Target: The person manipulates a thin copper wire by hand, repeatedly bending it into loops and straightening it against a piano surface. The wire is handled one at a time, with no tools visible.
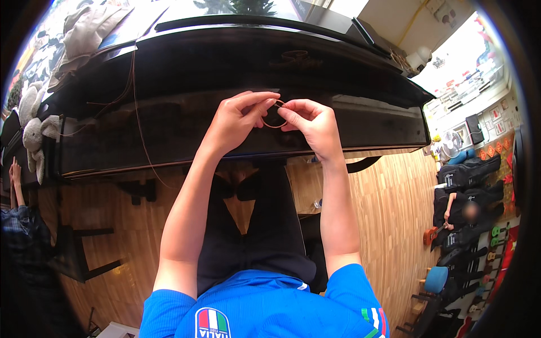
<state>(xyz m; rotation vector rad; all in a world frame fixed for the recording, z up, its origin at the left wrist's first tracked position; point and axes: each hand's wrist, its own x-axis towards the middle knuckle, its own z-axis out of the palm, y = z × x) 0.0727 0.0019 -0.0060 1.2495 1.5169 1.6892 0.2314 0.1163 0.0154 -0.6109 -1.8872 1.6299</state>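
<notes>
In front of the black piano [225,121], my two hands are raised close together. Between them is a thin copper-coloured loop [275,127], its lower curve hanging below the fingers. My left hand [239,115] pinches the loop's upper left part between thumb and fingers. On the opposite side my right hand [313,121] grips it with thumb and bent forefinger. Whether the loop is wound wire or a solid ring is too small to tell. Long thin copper-coloured strands [137,112] hang down the piano's front, left of my hands.
A grey plush rabbit [35,135] hangs at the piano's left end, with a grey cloth [90,34] on top. Another person's hand [15,172] shows at far left. Right, a person holds a ukulele [430,235] near a blue stool [436,279]. A black chair [79,253] stands lower left.
</notes>
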